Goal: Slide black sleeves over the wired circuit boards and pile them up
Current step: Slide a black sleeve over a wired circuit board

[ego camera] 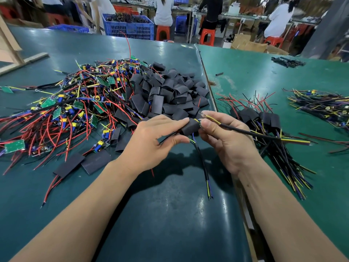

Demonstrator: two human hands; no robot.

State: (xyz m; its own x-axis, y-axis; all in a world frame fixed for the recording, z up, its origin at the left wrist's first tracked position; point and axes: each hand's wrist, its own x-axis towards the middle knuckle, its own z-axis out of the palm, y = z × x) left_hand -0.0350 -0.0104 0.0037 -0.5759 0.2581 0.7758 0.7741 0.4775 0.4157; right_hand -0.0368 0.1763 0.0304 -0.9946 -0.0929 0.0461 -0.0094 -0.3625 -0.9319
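Two hands, left [153, 142] and right [224, 140], mid-frame. One black sleeve [190, 127] held between. Three heaps: bare boards [62, 110] left, loose sleeves [170, 93] centre, sleeved boards [264, 118] right. Too many pieces to count. Three orange stools [207, 35] along top.

Bare forearms, left hand [153, 146] and right hand [224, 140] ungloved (no sleeves visible).

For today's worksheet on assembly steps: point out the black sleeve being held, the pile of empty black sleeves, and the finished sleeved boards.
held black sleeve [190, 127], head view, its middle
pile of empty black sleeves [170, 91], head view, heap's centre
finished sleeved boards [264, 118], head view, one sleeve's face
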